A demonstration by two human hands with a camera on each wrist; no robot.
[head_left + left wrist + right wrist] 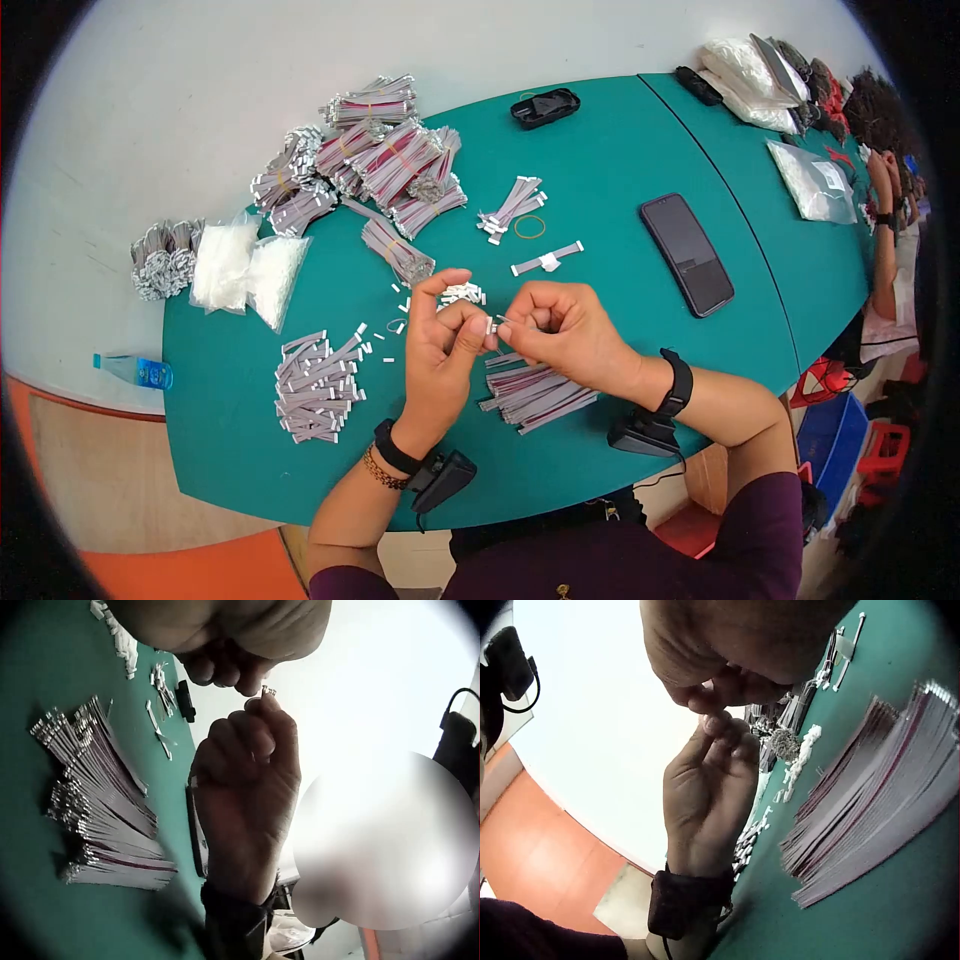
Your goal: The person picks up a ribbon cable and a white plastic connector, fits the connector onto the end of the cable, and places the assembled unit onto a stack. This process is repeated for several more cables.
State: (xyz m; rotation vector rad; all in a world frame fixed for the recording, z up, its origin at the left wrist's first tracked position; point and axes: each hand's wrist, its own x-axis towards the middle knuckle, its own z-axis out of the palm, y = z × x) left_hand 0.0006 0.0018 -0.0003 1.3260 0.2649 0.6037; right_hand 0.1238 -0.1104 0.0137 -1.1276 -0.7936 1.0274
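My left hand (pixel 440 345) pinches a small white connector (pixel 491 326) between thumb and forefinger. Facing it, my right hand (pixel 570 335) pinches a ribbon cable end (pixel 268 691), whose small metal terminals show in the left wrist view; the rest of that cable is hidden by the fingers. Both hands meet fingertip to fingertip above the table. Below the right hand lies a fanned stack of grey ribbon cables (pixel 535 392) with bare terminal ends. Behind the fingers is a pile of loose white connectors (pixel 462 294). Left of the left hand lie short cables with white connectors (pixel 318 388).
Bundled cables (pixel 395 160) are heaped at the back of the green table (pixel 600 150), beside bags of white parts (pixel 245 265). A phone (pixel 687 253), a black case (pixel 545 108) and a rubber band (pixel 530 227) lie beyond. Another person's arm (pixel 884 240) shows far right.
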